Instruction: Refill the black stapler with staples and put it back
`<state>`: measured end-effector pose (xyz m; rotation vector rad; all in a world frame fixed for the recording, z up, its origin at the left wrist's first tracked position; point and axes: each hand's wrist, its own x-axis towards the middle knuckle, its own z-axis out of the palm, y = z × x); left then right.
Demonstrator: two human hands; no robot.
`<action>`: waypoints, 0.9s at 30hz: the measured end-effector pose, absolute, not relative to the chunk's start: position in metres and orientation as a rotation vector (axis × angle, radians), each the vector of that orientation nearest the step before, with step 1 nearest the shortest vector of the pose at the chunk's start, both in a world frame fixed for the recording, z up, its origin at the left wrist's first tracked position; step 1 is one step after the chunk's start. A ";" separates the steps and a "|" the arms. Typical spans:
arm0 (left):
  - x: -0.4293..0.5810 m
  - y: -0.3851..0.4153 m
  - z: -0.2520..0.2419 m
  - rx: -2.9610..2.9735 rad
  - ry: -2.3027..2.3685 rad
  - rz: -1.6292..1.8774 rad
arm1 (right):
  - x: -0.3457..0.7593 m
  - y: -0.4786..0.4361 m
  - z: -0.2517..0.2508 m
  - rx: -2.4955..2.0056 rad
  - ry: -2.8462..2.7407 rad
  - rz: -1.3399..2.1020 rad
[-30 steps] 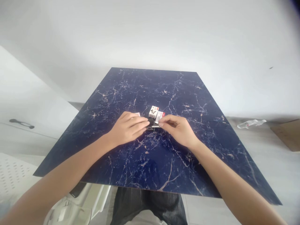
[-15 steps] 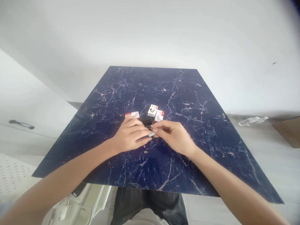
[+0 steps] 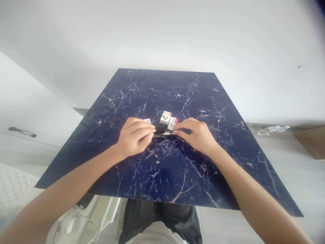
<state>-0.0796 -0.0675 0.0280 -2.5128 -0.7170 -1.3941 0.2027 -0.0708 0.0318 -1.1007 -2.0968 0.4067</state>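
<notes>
My left hand (image 3: 135,137) grips the rear of a small black stapler (image 3: 159,129) with its fingers curled over the top. The stapler's thin metal arm (image 3: 164,135) runs right to my right hand (image 3: 195,135), whose fingertips press against its front end. Just beyond the stapler stand a white box with a dark picture (image 3: 165,117) and a white-and-red box (image 3: 172,123). A third white box (image 3: 146,120) is mostly hidden behind my left fingers. Part of the stapler is hidden by my hands.
The hands work over a dark blue marble-patterned tabletop (image 3: 162,173). A clear plastic bottle (image 3: 273,130) and a cardboard sheet (image 3: 310,142) lie on the pale floor at right. A white cabinet with a dark handle (image 3: 22,133) stands at left.
Both hands have moved up the table toward the boxes and slightly apart. The small white piece between my fingers no longer shows, and the stapler's metal arm is now visible between them.
</notes>
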 end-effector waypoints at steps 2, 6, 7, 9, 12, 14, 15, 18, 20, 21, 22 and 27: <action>-0.083 -0.064 0.028 -2.463 -0.761 -1.420 | 0.205 -0.065 0.024 -1.150 -2.116 0.440; -0.087 -0.060 0.027 -2.436 -0.856 -1.412 | 0.202 -0.064 0.016 -1.203 -2.155 0.479; -0.087 -0.059 0.027 -2.435 -0.874 -1.402 | 0.201 -0.064 0.015 -1.209 -2.156 0.486; -0.088 -0.058 0.027 -2.439 -0.897 -1.370 | 0.200 -0.064 0.015 -1.203 -2.159 0.501; -0.089 -0.058 0.026 -2.452 -0.890 -1.333 | 0.201 -0.064 0.016 -1.179 -2.170 0.500; -0.090 -0.057 0.026 -2.459 -0.877 -1.322 | 0.201 -0.064 0.016 -1.159 -2.176 0.496; -0.090 -0.057 0.026 -2.463 -0.873 -1.317 | 0.202 -0.064 0.016 -1.151 -2.175 0.498; -0.091 -0.056 0.025 -2.474 -0.884 -1.295 | 0.202 -0.064 0.015 -1.144 -2.167 0.506; -0.091 -0.056 0.024 -2.481 -0.901 -1.280 | 0.202 -0.064 0.014 -1.141 -2.174 0.507; -0.091 -0.056 0.023 -2.487 -0.915 -1.271 | 0.203 -0.064 0.014 -1.138 -2.182 0.504; -0.090 -0.056 0.022 -2.494 -0.933 -1.260 | 0.202 -0.064 0.013 -1.132 -2.191 0.500; -0.091 -0.055 0.025 -2.575 -1.015 -1.151 | 0.200 -0.065 0.015 -1.094 -2.273 0.451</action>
